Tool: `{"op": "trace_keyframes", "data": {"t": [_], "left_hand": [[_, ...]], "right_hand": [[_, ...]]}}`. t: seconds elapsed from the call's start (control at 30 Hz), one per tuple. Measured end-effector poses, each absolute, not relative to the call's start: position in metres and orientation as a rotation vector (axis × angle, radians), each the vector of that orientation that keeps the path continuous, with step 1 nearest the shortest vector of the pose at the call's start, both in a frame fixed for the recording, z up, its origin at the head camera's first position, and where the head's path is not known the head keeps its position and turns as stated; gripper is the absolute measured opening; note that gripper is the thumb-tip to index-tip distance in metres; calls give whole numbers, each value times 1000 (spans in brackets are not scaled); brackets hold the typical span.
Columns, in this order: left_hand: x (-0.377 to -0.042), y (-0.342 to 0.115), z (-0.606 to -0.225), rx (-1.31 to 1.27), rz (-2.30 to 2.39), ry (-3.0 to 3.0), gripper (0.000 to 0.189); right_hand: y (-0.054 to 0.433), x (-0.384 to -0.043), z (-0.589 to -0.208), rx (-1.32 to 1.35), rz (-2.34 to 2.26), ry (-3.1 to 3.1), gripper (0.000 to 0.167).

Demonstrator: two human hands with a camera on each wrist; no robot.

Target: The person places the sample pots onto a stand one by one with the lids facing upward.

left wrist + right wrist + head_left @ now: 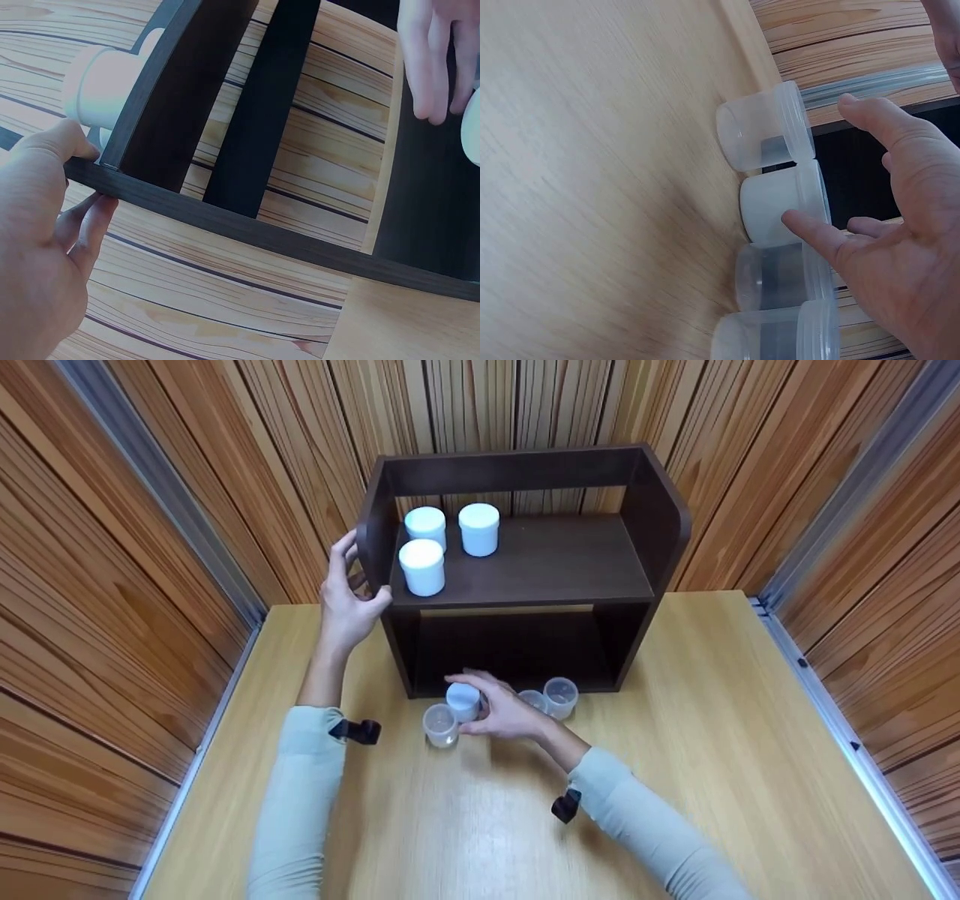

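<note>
My left hand point(351, 611) grips the left side panel of a dark brown two-level shelf point(555, 559); in the left wrist view the thumb lies on one side of its edge and the fingers on the other. Before the lower level, my right hand point(506, 711) is spread around a white lidded jar point(463, 702). The right wrist view shows one fingertip overlapping that white jar point(769, 206), the other fingers held apart from it. A clear jar point(440, 725) stands left of the white one. Two more clear jars point(561, 697) stand on the right, one partly hidden by the hand.
Three white jars point(422, 568) stand on the left part of the upper level. A light wooden table point(720, 750) carries the shelf, with wood-patterned walls point(480, 405) behind and on both sides. Metal rails point(847, 720) run along the table's sides.
</note>
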State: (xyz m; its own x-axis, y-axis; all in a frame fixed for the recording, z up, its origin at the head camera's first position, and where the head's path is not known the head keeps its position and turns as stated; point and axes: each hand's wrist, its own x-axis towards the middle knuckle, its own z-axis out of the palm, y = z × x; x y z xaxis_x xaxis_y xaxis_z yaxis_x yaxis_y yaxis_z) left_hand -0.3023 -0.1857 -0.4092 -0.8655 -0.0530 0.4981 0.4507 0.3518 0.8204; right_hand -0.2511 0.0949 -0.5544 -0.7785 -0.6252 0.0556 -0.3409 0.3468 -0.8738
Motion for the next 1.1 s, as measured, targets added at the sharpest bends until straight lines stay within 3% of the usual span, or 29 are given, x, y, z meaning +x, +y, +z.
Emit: {"op": "trace_keyframes", "data": {"t": [0.8,1.1], "left_hand": [[-302,-184,-411,-347,-1551,-2172,83],[-302,-185,-410,-337,-1549,-2184,82]], "right_hand": [[82,-241,-563,-856,-1379,2385,72],[79,-240,-568,-840,-1362,2444,55]]}}
